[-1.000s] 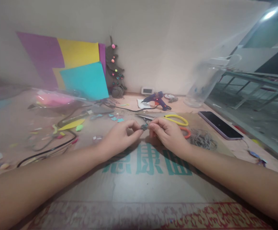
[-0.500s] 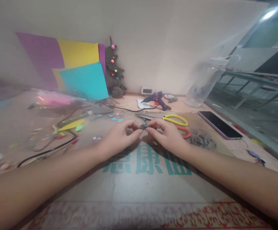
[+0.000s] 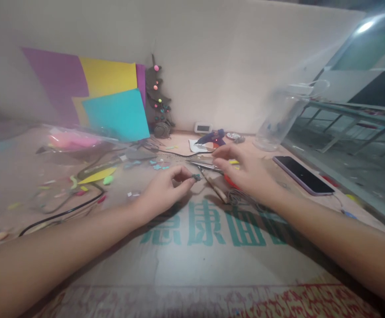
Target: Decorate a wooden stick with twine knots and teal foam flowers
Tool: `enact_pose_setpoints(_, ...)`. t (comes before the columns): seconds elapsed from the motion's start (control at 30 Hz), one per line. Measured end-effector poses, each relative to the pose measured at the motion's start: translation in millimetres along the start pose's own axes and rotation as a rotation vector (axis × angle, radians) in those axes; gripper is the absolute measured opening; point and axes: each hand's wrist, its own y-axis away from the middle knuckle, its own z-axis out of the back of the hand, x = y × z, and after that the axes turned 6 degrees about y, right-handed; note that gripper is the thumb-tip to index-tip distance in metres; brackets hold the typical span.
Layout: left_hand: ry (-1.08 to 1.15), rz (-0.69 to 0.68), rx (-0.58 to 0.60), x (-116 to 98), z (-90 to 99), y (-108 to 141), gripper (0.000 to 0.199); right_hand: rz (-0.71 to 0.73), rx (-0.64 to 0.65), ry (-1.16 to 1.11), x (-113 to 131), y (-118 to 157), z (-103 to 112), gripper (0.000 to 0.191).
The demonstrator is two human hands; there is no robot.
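Between the thumb and fingertips of my left hand [image 3: 170,185] is a small grey-green craft piece [image 3: 196,177]; its exact kind is too small to make out. My right hand [image 3: 243,170] hovers to the right, thumb and fingers apart with nothing visible between them. Beneath it lie scissors [image 3: 205,165], their handles partly covered by the hand. A thin tool with a wooden handle [image 3: 217,189] rests just right of the held piece, beside a tangle of grey cord [image 3: 242,197]. Behind my right fingertips stands a dark blue glue gun [image 3: 210,138].
A phone [image 3: 303,175] and a clear plastic jug [image 3: 273,119] are at the right. Coloured sheets [image 3: 116,115] lean on the wall beside a decorated small tree [image 3: 159,97]. Scraps, a yellow piece [image 3: 97,175] and a black cable [image 3: 62,214] lie left.
My right hand has let go of the small piece and moved right and up, over the scissors. The left hand keeps the piece nearly in place. The wooden-handled tool now shows.
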Motion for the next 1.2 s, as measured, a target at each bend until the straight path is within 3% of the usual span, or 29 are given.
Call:
enact_pose_setpoints(0.1, -0.018, 0.011, 0.012, 2.9, -0.2, -0.1, 0.016, -0.069, -0.053, 0.194, -24.3, -20.5, 19.4, 0.019)
enact_pose_setpoints(0.2, -0.024, 0.011, 0.009, 6.1, -0.9, -0.7, 0.017, -0.199, -0.067, 0.274, -65.2, -34.7, 28.0, 0.018)
enact_pose_setpoints(0.3, 0.004, 0.028, 0.015, 9.0, -2.0, -1.4, 0.018, -0.309, 0.017, 0.267, -102.6, -43.5, 26.4, 0.029)
enact_pose_setpoints(0.4, 0.041, 0.056, 0.01, 12.7, -3.3, -1.9, 0.02, -0.327, 0.097, 0.269, -118.7, -52.9, 18.9, 0.049)
enact_pose_setpoints(0.47, 0.049, 0.068, 0.006, 15.5, -3.8, -2.3, 0.02, -0.318, 0.153, 0.259, -117.0, -61.1, 12.4, 0.056)
enact_pose_setpoints(0.57, 0.053, 0.07, 0.009, 18.9, -4.1, -3.0, 0.021, -0.31, 0.211, 0.252, -106.4, -74.9, 1.4, 0.05)
enact_pose_setpoints(0.8, 0.098, 0.088, 0.022, 13.4, -3.6, -1.8, 0.019, -0.446, 0.129, 0.313, -98.7, -89.6, -12.4, 0.019)
enact_pose_setpoints(1.03, 0.101, 0.082, 0.01, 9.5, -3.4, -2.3, 0.018, -0.46, 0.07, 0.112, -83.8, -74.9, 13.5, 0.02)
enact_pose_setpoints(1.2, 0.116, 0.075, 0.005, 12.4, -4.1, -3.1, 0.02, -0.393, 0.064, 0.02, -60.5, -40.2, 18.1, 0.023)
